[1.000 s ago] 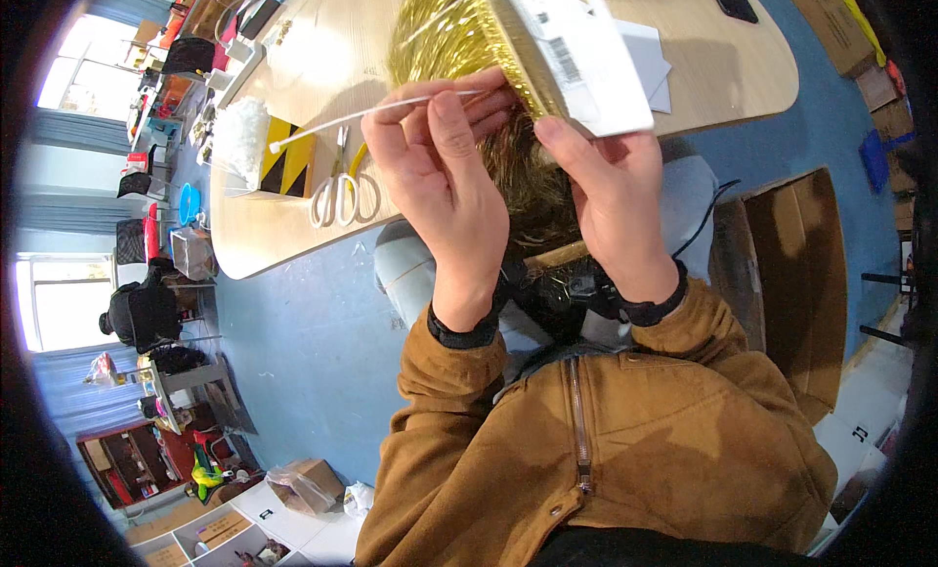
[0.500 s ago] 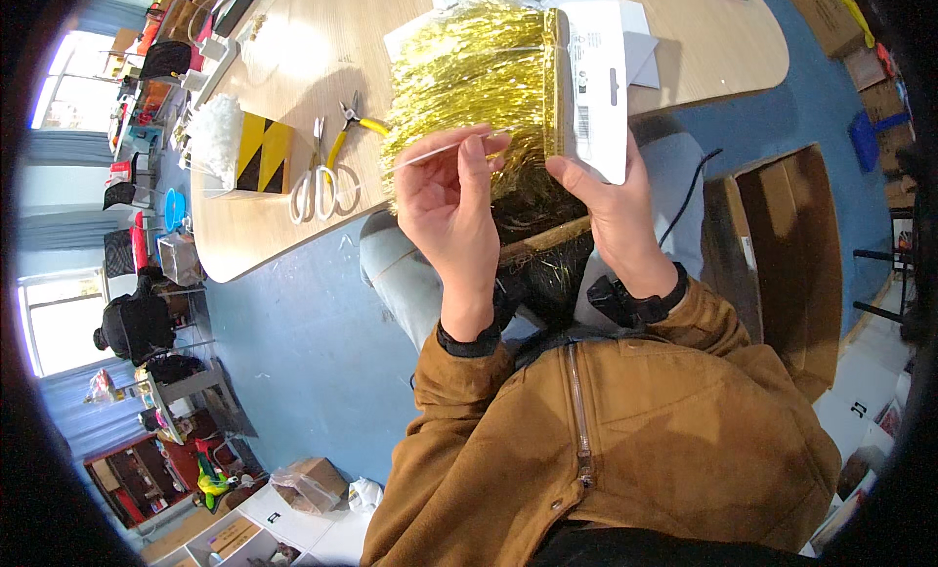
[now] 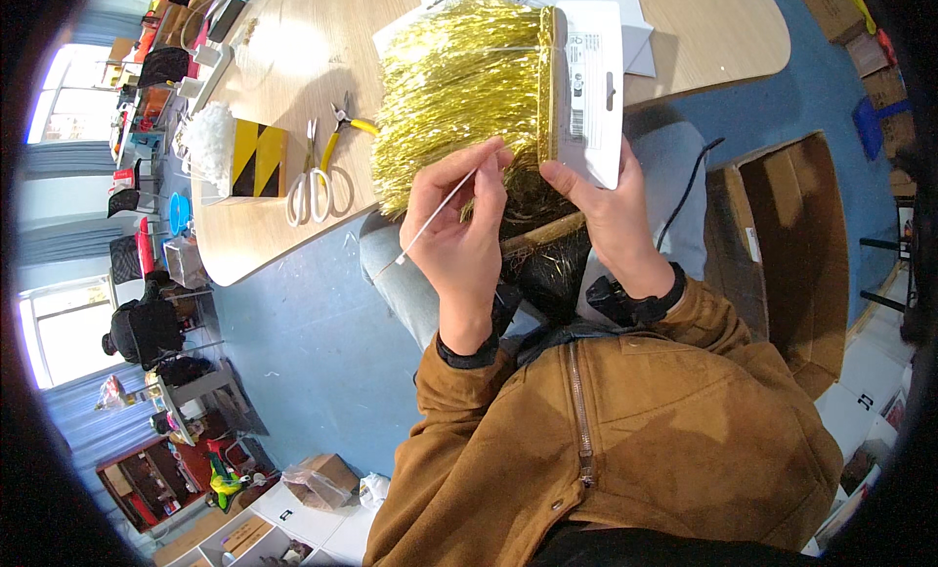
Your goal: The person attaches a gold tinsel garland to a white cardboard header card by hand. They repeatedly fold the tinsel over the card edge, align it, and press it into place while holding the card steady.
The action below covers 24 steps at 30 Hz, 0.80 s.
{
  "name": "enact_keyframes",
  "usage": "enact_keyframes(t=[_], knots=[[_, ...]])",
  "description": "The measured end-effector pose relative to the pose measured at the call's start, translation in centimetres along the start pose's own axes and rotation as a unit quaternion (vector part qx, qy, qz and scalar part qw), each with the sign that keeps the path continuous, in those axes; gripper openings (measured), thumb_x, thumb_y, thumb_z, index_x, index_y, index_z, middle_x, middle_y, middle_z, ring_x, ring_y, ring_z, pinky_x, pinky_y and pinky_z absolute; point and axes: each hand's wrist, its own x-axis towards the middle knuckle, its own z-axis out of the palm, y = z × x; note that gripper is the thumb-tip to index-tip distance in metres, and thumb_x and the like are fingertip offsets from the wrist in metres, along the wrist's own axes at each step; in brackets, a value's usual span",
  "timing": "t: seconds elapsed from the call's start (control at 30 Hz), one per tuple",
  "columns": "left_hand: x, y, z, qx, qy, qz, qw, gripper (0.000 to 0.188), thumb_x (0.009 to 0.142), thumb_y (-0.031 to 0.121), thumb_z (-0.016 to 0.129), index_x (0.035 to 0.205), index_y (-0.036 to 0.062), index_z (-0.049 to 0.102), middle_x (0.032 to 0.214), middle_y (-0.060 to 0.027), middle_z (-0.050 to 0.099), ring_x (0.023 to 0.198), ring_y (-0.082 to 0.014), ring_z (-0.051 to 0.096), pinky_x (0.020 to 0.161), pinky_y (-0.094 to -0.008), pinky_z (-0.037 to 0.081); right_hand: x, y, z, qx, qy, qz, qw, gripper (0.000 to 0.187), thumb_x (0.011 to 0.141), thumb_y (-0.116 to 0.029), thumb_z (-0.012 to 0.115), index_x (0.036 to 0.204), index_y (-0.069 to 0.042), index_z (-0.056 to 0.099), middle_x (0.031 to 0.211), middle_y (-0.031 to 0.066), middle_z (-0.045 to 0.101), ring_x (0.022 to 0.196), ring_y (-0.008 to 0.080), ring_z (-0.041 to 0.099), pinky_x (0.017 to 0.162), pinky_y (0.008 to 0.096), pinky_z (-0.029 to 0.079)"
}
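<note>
Gold tinsel fringe (image 3: 459, 88) hangs from a gold band along a white backing card (image 3: 594, 98). My right hand (image 3: 620, 215) is closed on the card's lower edge, thumb lying by the band. My left hand (image 3: 459, 215) sits in front of the fringe's lower part, thumb and fingertips pinched together. From this pinch a thin white cable tie (image 3: 427, 223) slants down to the left, a small block near its far end. Where its other end goes, among the fingertips, is hidden. Below the fringe, between my knees, a brown cardboard edge (image 3: 542, 235) shows with loose gold strands.
On the wooden table (image 3: 322, 68) at left lie white-handled scissors (image 3: 311, 191) and yellow-handled pliers (image 3: 337, 137). Beside them stands a black-and-yellow striped box (image 3: 259, 159) with white fluffy stuff. An open cardboard box (image 3: 796, 254) stands on the floor at right.
My left hand has turned, and the cable tie has swung from nearly level to steeply down-left. The fringe and card have shifted slightly left.
</note>
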Motion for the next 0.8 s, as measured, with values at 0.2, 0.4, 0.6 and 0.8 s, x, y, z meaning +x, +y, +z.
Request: enact_keyframes(t=[0.2, 0.4, 0.6, 0.8], knots=[[-0.1, -0.8, 0.3, 0.019, 0.003, 0.025, 1.000, 0.018, 0.095, -0.009, 0.067, 0.113, -0.0069, 0.069, 0.108, -0.0136, 0.072, 0.097, -0.0179, 0.073, 0.084, -0.0275, 0.061, -0.2, 0.1, -0.1, 0.024, 0.005, 0.025, 0.999, 0.049, 0.086, -0.002, 0.083, 0.128, 0.001, 0.058, 0.119, 0.0051, 0.066, 0.106, 0.0134, 0.062, 0.096, 0.0292, 0.052], [0.1, -0.9, 0.3, 0.056, -0.029, 0.026, 0.998, 0.018, 0.095, -0.009, 0.068, 0.112, -0.0072, 0.070, 0.107, -0.0117, 0.073, 0.097, -0.0160, 0.073, 0.084, -0.0260, 0.060, -0.2, 0.4, -0.1, 0.020, -0.005, 0.005, 1.000, 0.051, 0.086, -0.004, 0.084, 0.129, -0.001, 0.058, 0.119, 0.0039, 0.069, 0.107, 0.0112, 0.065, 0.094, 0.0280, 0.053], [0.4, -1.3, 0.9, -0.025, -0.041, -0.046, 0.998, 0.016, 0.100, 0.001, 0.066, 0.115, -0.0049, 0.069, 0.110, -0.0115, 0.073, 0.098, -0.0170, 0.073, 0.084, -0.0270, 0.059, -0.4, 0.5, -0.2, 0.059, -0.025, 0.012, 0.998, 0.051, 0.091, -0.006, 0.079, 0.135, -0.001, 0.054, 0.123, 0.0046, 0.067, 0.111, 0.0119, 0.064, 0.096, 0.0289, 0.052], [0.7, -1.8, 0.9, -0.082, -0.040, -0.063, 0.994, 0.016, 0.105, 0.008, 0.061, 0.116, -0.0032, 0.063, 0.110, -0.0111, 0.072, 0.099, -0.0176, 0.072, 0.084, -0.0277, 0.058, 0.3, -1.4, -1.3, 0.282, -0.072, 0.105, 0.951, 0.052, 0.103, -0.019, 0.062, 0.148, 0.000, 0.045, 0.140, 0.0095, 0.059, 0.130, 0.0201, 0.056, 0.108, 0.0400, 0.045]])
